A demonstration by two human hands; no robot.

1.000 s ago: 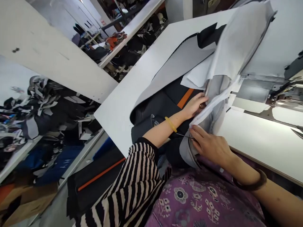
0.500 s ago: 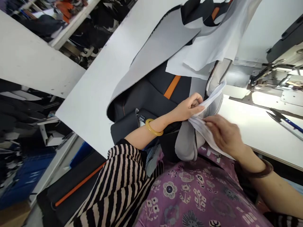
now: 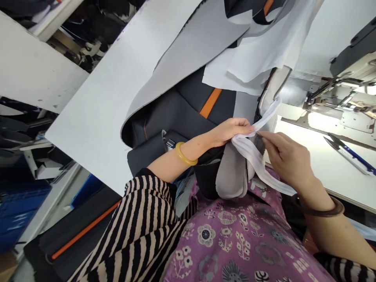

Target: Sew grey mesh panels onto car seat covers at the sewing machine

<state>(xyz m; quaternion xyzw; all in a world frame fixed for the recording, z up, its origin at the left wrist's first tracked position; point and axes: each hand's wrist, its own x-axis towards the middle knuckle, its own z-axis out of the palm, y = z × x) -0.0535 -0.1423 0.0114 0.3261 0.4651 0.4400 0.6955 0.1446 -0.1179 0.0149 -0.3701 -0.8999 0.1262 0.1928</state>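
My left hand point(image 3: 230, 131), with a yellow bangle on the wrist, pinches a white fabric strip point(image 3: 258, 162) against the edge of a grey padded piece point(image 3: 233, 178) that hangs down into my lap. My right hand point(image 3: 286, 158), with a dark brown bangle on its wrist, grips the same strip just to the right; the strip trails down past that wrist. Behind the hands lies a dark cover with an orange stripe point(image 3: 210, 102), partly under grey and white sheets point(image 3: 255, 51).
A white table point(image 3: 100, 105) carries the fabric pile. A sewing machine point(image 3: 346, 94) stands at the right, with scissors point(image 3: 349, 154) on its white bed. Another dark cover with an orange stripe point(image 3: 85, 231) lies at the lower left, beside a blue crate point(image 3: 17, 211).
The view has dropped and shifted right. My right hand has moved up from the grey piece's lower edge to the white strip, and both hands now pinch it close together.
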